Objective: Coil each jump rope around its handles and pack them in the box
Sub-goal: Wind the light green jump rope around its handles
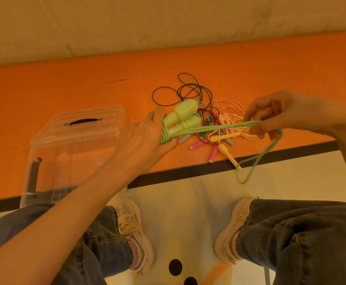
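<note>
**Green rope mid-wrap, handles in left hand**

Left hand [145, 138] grips the two pale green handles [183, 118] side by side, fingers curled round the narrow ends. Several turns of the light green rope [215, 127] sit wound round those ends, right at the fingers. Handles are bulbous at the fat end, tapered at the grip; long axis runs near-left to far-right, fat ends pointing far-right.

Right hand [279, 115] pinches the rope strands between thumb and fingertips, other fingers curled. Strands run taut and roughly level from the handles rightwards to that hand. Past the pinch a slack loop hangs over the near edge of the orange table [65, 83].

Between and just beyond the hands: loose pile of other ropes [219, 128], with pink, yellow, grey-blue handles and dark green, red, pale cords, all tangled.

Clear plastic box [73, 153], lid on, black handle on top, stands on the table, left of the left hand.
</note>
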Tool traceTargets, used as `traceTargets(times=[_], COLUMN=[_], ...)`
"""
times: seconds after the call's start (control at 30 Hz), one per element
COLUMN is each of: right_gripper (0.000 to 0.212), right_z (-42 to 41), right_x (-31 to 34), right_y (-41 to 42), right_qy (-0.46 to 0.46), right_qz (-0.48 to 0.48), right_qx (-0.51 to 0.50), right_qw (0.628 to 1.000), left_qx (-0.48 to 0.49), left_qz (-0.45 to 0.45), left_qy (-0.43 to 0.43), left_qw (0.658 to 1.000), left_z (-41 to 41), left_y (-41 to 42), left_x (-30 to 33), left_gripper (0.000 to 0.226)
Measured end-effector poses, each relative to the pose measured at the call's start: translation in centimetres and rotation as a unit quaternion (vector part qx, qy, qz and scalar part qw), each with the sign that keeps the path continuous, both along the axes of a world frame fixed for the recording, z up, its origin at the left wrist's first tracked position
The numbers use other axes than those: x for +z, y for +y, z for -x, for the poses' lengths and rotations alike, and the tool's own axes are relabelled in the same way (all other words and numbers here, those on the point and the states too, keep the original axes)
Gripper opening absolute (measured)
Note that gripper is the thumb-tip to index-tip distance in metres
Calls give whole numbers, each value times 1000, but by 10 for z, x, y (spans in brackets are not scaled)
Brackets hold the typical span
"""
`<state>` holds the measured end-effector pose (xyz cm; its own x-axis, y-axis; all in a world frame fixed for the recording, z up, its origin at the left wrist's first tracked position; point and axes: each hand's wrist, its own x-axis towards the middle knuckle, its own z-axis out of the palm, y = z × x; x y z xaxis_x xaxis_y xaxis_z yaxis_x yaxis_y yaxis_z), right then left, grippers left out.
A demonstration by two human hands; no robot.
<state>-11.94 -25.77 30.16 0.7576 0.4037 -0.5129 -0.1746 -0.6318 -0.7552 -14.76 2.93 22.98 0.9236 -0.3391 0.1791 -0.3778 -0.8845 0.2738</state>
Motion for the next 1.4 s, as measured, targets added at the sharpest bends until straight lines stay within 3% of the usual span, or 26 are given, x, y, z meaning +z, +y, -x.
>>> traceTargets(times=[0.1, 0.2, 0.33, 0.5, 0.67, 0.93, 1.23, 1.4], right_gripper=[17, 20, 22, 24, 21, 18, 17, 17], right_z=[0, 0, -2, -3, -6, -17, -18, -18], right_x=[2, 4, 5, 1, -3, -15, -20, -20], right_y=[-11, -15, -14, -5, 11, 23, 28, 28], right_qy=[-79, -183, -236, -309, -373, -353, -321, -309], right_qz=[13, -13, -29, 21, 4, -9, -9, -19], right_qx=[-45, -93, -109, -117, -137, -162, -160, -161], right_qw=[996, 979, 965, 944, 918, 922, 934, 937], left_qx=[12, -14, -47, -129, -194, -262, -258, -254], left_qz=[-12, -27, -33, -59, -72, -76, 2, 73], left_qy=[25, 30, 89, 181, 216, 149, 101, 96], left_qw=[1000, 999, 994, 973, 954, 950, 961, 960], left_z=[-1, 0, -1, 1, 10, 21, 28, 32], left_y=[3, 0, -1, -3, -13, -22, -24, -25], left_x=[2, -1, -4, -3, -3, 9, 15, 14], left_gripper=[42, 45, 38, 40, 43, 51, 92, 96])
